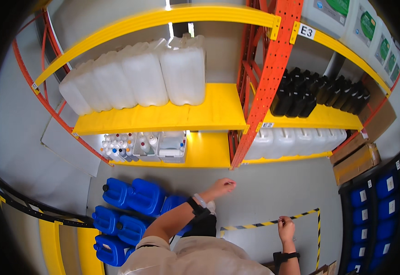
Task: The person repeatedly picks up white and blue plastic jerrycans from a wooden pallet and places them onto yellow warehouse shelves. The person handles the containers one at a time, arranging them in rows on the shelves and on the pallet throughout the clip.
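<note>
My left hand (221, 188) is stretched out in front of my body above the grey floor, its fingers loosely curled and closed with nothing visible in them. A dark band and a clear one circle that wrist. Lower right, my right hand (286, 228) hangs over the floor by the striped tape, its fingers also curled in and apparently holding nothing. Another dark band (286, 257) is on the right wrist. Neither hand touches anything. Nearest to my left arm stand several blue jerrycans (146, 197) on the floor, partly hidden by the arm.
Ahead, an orange upright (273, 68) carries yellow shelves (163, 120) with white jerrycans (183, 71) and black bottles (296, 94). Low down are small bottles and a grey basket (172, 158). Right: cardboard boxes (358, 165), a rack of blue bins (361, 215). Yellow-black tape (273, 222) marks the floor.
</note>
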Available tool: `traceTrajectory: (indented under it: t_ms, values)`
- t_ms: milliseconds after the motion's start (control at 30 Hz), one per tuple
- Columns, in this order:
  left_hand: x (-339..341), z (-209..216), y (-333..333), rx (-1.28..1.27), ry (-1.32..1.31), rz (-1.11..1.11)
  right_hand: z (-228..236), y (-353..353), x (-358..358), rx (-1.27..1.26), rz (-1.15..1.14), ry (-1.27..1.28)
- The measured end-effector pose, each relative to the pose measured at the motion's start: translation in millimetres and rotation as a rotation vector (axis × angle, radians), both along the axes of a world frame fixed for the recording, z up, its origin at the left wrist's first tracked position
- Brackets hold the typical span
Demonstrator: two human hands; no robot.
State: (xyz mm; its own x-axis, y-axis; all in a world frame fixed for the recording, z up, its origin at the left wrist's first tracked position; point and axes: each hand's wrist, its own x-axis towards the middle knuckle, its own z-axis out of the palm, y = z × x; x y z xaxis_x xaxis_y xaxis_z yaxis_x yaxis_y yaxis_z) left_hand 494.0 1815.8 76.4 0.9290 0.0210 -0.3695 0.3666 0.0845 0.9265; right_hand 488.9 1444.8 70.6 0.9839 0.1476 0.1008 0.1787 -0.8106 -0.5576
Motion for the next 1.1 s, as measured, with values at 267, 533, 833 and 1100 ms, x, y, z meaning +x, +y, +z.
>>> traceTrajectory:
  t_ms: [267, 533, 833, 1100]
  values:
    - [86, 81, 153, 0.182, -0.177, 0.149, 17, 122, 115, 0.102, 0.185, -0.050]
    - [170, 176, 316, 0.238, -0.434, 0.574, 49, 258, 194, 0.190, 0.464, -0.066]
    - [221, 209, 410, 0.611, -0.463, 0.869, 166, 419, 293, 0.295, 0.833, -0.306]
    - [248, 217, 450, 0.578, -0.458, 0.950, 271, 565, 356, 0.388, 0.952, -0.516]
